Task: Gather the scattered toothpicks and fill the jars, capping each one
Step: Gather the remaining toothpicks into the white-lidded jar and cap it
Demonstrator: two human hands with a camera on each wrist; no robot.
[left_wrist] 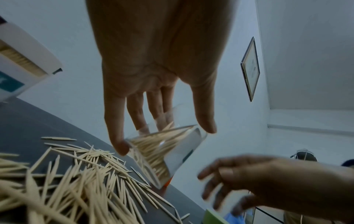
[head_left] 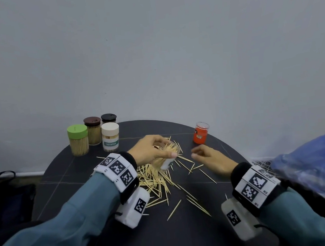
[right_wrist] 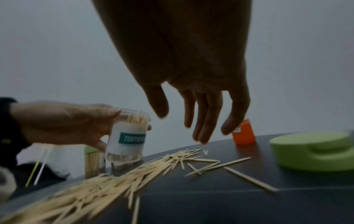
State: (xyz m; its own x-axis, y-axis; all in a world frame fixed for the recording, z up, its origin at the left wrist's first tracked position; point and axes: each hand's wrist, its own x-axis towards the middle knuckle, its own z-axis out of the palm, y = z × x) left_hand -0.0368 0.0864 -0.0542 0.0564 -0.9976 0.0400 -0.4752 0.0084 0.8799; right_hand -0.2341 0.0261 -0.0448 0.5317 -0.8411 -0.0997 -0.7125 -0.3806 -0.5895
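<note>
Left hand (head_left: 152, 149) gripping tilted open jar (head_left: 166, 156) w/ toothpicks (head_left: 154, 181) (uncapped), right hand (head_left: 209, 159) hovering, fingers loose, empty

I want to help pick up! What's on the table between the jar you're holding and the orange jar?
In the head view, a few loose toothpicks lie by the held jar; then bare dark table reaches the orange jar.

Pale matt wooden toothpicks (head_left: 156, 181) lie on a dark matt table (head_left: 190, 231) with faint seams, beside a clear glossy plastic jar (right_wrist: 126, 136) with a paper label and an orange plastic jar (head_left: 200, 133) with a clear lid.
</note>
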